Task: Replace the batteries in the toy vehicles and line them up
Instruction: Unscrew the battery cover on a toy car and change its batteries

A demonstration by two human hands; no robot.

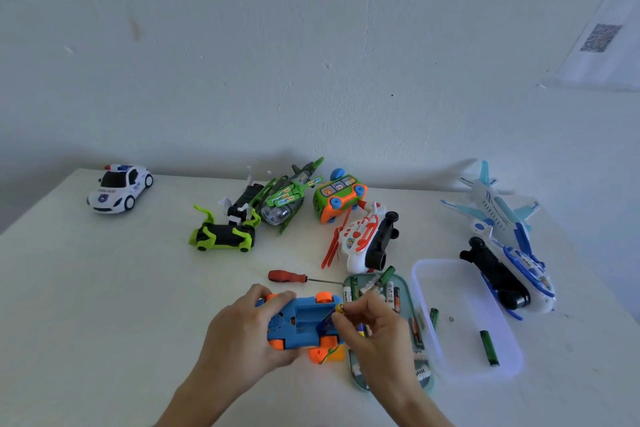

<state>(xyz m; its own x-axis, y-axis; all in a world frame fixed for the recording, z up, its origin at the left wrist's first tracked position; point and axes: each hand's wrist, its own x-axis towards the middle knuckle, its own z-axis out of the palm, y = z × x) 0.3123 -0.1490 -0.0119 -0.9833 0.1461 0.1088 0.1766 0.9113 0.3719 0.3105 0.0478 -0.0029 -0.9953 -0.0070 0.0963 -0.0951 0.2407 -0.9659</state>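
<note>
At lower centre of the frame, my left hand (pixel 242 333) grips an upturned blue plastic toy car with orange wheels (pixel 300 324) on the white surface (pixel 104 288). My right hand (pixel 372 329) pinches a small battery (pixel 337 309) at the car's open compartment. Just right lies a green tray of batteries (pixel 391 291); a red-handled screwdriver (pixel 304 277) rests above the car. A white police car (pixel 119 188) sits at far left.

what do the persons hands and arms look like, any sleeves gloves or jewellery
Both are bare. The left hand and right hand wear no gloves, and no rings, watch or bracelet show. The forearms are uncovered down to the bottom edge of the head view, so no sleeve is visible. Nails look short and unpainted, though the picture is soft.
</note>
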